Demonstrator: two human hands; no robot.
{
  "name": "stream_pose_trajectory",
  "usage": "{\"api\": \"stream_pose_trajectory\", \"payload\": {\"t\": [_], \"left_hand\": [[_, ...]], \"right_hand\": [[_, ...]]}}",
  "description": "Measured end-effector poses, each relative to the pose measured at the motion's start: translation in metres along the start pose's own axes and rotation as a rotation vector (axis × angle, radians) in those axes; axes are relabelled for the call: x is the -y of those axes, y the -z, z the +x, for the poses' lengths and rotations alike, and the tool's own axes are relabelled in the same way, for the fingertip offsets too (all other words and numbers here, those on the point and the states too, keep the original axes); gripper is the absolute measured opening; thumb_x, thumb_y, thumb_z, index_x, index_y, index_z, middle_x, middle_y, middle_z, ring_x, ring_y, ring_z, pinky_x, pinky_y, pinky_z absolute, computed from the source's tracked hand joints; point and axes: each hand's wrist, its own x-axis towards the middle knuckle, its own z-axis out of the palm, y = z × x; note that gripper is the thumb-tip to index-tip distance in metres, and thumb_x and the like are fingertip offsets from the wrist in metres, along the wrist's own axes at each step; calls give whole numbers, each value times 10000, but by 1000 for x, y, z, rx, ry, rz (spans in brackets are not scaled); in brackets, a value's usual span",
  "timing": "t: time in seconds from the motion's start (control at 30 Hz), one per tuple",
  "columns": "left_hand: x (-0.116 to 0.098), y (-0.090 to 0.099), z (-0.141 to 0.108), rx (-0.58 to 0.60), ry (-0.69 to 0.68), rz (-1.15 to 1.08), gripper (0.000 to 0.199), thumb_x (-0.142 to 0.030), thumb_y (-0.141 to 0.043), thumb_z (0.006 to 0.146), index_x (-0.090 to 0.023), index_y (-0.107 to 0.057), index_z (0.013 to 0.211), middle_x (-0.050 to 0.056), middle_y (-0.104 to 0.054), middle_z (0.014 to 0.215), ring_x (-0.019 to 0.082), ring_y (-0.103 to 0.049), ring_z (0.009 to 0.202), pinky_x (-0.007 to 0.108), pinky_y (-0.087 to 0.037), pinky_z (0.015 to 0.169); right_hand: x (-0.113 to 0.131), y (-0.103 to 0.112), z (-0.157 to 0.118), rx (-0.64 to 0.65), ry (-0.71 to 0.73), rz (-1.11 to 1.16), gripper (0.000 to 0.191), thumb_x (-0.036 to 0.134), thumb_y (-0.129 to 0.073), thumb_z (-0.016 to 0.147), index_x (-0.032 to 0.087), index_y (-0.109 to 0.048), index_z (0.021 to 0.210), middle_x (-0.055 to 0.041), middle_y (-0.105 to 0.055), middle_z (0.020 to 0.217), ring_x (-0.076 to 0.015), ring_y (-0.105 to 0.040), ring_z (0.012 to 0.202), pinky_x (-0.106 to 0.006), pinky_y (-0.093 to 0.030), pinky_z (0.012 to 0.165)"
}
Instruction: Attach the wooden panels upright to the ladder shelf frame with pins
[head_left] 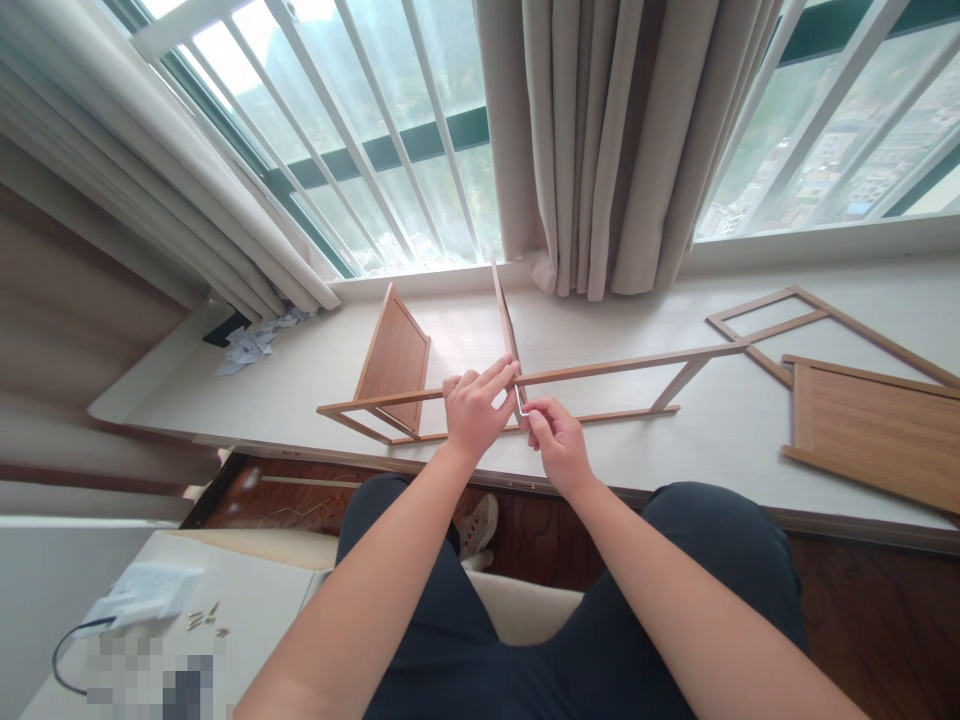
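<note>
A wooden frame [615, 371] lies on its side along the white sill, with one panel [397, 365] standing up from its left part and another panel [504, 305], seen nearly edge-on, at its middle. My left hand [478, 408] is closed on the frame's upper rail where the middle panel meets it. Just right of it, my right hand [553, 440] pinches a small bent metal hex key [520, 402]. The key's long arm reaches up to the rail near my left fingertips. Whether its tip sits in a screw is too small to tell.
On the sill's right lie a second wooden frame [780, 325] and a slatted panel [877, 425]. Paper scraps [251, 345] lie at the far left. Several metal screws [202, 618] and a plastic bag [146, 592] rest on a white surface at lower left. Curtains [600, 150] hang behind.
</note>
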Motion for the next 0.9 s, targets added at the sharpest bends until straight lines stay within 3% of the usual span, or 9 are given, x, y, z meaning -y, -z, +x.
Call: {"api": "stream_pose_trajectory", "payload": {"t": [0.3, 0.57, 0.9], "left_hand": [[1, 0, -1, 3, -3, -2, 343, -308, -637, 968, -364, -751, 1287, -31, -679, 1404, 220, -714, 917, 458, -415, 913], [1, -1, -1, 22, 5, -9, 360, -301, -622, 969, -370, -748, 1299, -34, -684, 1404, 229, -709, 929, 468, -417, 931], [0, 1, -1, 15, -5, 0, 357, -288, -634, 961, -363, -751, 1290, -40, -686, 1398, 223, -711, 919, 457, -419, 912]], "right_hand": [[-2, -3, 1, 37, -61, 113, 251, 425, -531, 998, 212, -656, 955, 2, -636, 741, -130, -529, 554, -273, -442, 524], [1, -10, 3, 139, -243, 307, 344, 546, -595, 891, 204, -628, 918, -6, -645, 695, -131, -547, 505, -252, -409, 438], [0, -9, 4, 145, -230, 309, 335, 546, -598, 895, 231, -541, 992, 15, -648, 727, -128, -551, 511, -239, -404, 432]]}}
